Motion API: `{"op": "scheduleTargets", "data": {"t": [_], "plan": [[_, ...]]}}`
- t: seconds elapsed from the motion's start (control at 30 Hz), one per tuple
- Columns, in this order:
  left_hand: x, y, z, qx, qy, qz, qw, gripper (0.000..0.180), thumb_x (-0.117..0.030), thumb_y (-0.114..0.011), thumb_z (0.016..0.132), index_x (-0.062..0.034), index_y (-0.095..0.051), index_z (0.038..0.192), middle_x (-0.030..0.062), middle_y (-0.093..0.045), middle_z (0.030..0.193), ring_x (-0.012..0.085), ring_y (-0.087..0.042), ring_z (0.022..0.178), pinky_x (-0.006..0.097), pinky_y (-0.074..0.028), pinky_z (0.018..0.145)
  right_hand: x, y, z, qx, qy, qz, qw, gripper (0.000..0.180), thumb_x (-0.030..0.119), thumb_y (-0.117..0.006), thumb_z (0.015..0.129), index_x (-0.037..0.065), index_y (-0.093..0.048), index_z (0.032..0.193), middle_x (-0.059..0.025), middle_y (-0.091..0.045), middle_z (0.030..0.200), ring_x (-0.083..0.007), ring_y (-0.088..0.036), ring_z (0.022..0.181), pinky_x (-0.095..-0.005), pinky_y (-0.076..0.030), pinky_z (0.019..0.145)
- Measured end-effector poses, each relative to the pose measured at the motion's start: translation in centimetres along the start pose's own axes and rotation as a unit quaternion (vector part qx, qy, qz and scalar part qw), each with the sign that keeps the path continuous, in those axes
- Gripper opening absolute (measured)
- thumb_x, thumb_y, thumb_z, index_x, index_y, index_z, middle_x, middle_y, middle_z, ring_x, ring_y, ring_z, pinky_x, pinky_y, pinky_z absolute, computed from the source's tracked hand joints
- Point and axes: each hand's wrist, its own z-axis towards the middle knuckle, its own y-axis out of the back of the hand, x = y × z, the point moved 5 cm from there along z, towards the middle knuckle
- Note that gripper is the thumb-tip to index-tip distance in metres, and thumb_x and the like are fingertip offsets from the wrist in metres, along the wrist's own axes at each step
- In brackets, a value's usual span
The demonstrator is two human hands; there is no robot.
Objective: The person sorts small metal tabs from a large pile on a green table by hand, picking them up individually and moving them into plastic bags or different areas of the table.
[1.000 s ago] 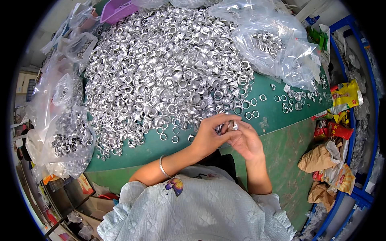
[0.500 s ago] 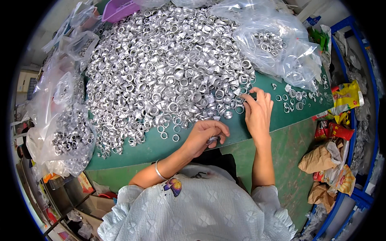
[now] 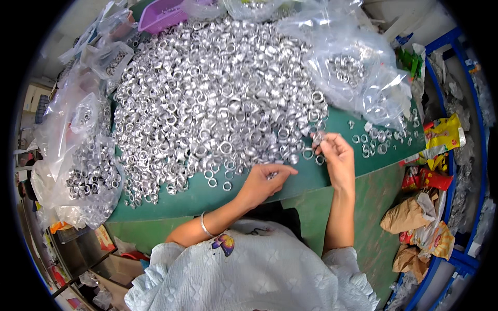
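A wide heap of silver-coloured metal rings covers most of the green table. At its near right edge, my right hand pinches a ring between thumb and fingertips, just above the tabletop. My left hand is closed at the table's front edge, its index finger pointing right. Something silvery, apparently a ring, shows between its curled fingers, mostly hidden. A few loose rings lie just left of that hand.
Clear plastic bags of rings lie at the right and left. Behind the heap stands a purple basket. More loose rings are scattered on the right. A blue shelf frame and paper bags stand beyond the table.
My right hand has lifted a ring from the heap's edge and drawn slightly nearer. My left hand has turned, its index finger now stretched to the right. The view has shifted slightly.
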Motion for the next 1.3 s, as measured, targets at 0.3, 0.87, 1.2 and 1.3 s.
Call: {"op": "scheduleTargets", "data": {"t": [0.3,0.87,1.2,1.3], "plan": [[-0.6,1.0,-0.4,-0.023,-0.064,0.079,0.995,0.017,-0.010,-0.052,0.084,-0.0027,-0.065,0.091,-0.0038,-0.049,0.062,0.0022,-0.040,0.057,0.019,-0.033,0.053,12.0,-2.0,9.1,-0.099,0.326,-0.321,0.884,0.028,0.008,-0.060,0.078,-0.002,-0.057,0.105,-0.0070,-0.062,0.098,-0.0103,-0.052,0.077,-0.0245,-0.043,0.070],[-0.3,2.4,-0.5,-0.015,-0.069,0.032,0.997,0.019,-0.003,-0.047,0.083,0.0001,-0.063,0.093,0.0009,-0.052,0.063,0.0044,-0.044,0.052,0.019,-0.035,0.047,9.0,-3.4,5.0,0.000,0.176,-0.446,0.877,0.013,0.008,-0.063,0.074,-0.001,-0.061,0.083,-0.0118,-0.062,0.089,-0.0266,-0.056,0.077,-0.0351,-0.044,0.070],[-0.2,1.2,-0.6,-0.040,-0.095,0.099,0.990,0.016,-0.004,-0.052,0.082,-0.0011,-0.064,0.093,-0.0012,-0.055,0.065,0.0033,-0.044,0.058,0.019,-0.037,0.053,0.4,-4.3,-2.0,-0.065,0.236,-0.591,0.769,0.023,0.008,-0.067,0.069,0.002,-0.058,0.090,-0.0080,-0.057,0.088,-0.0257,-0.049,0.082,-0.0350,-0.034,0.071],[-0.3,1.2,-0.4,-0.048,-0.075,0.079,0.993,0.016,-0.007,-0.057,0.082,-0.0026,-0.064,0.095,-0.0031,-0.053,0.065,0.0027,-0.042,0.057,0.018,-0.035,0.051,0.4,-3.4,-2.4,-0.117,0.286,-0.546,0.779,0.015,0.001,-0.065,0.071,0.001,-0.059,0.085,-0.0066,-0.058,0.079,-0.0205,-0.051,0.073,-0.0317,-0.036,0.067]]}}
